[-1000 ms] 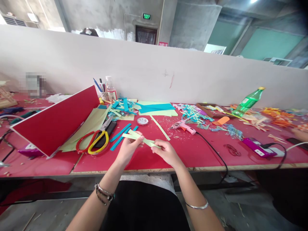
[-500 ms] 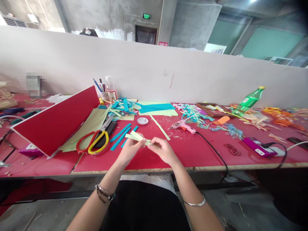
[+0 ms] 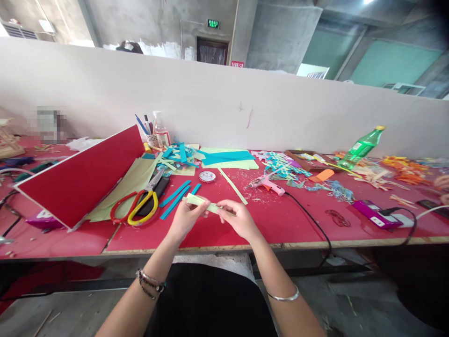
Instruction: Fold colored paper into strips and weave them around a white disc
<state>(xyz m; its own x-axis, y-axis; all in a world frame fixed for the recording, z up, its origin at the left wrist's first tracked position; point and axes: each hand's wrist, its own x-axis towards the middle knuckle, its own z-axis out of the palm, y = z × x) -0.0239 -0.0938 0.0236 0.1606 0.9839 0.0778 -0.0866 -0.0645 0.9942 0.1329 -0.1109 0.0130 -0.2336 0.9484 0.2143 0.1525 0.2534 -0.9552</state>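
Between my two hands are pale green paper strips (image 3: pixel 196 200), held above the front of the red table. My left hand (image 3: pixel 187 216) pinches them near their middle, thumb on top. My right hand (image 3: pixel 238 217) has its fingertips closed on the right end. Just beyond my left hand lie several blue paper strips (image 3: pixel 175 202). A single pale green strip (image 3: pixel 233 186) rests on the table past my right hand. Scissors (image 3: pixel 143 203) with red and yellow handles lie to the left, and a pink glue gun (image 3: pixel 267 184) lies to the right.
A red board (image 3: pixel 84 175) leans up at the left over green paper sheets. Cut blue and green scraps (image 3: pixel 178 159) lie at the back. A green bottle (image 3: pixel 363 147) tilts at the right, near a purple power strip (image 3: pixel 377 214). Another person's hand (image 3: pixel 444 182) shows at the right edge.
The strips, fanned apart before, now lie nearly together in my fingers. My right fingertips have shifted slightly along them. Another person's hand has appeared at the right edge.
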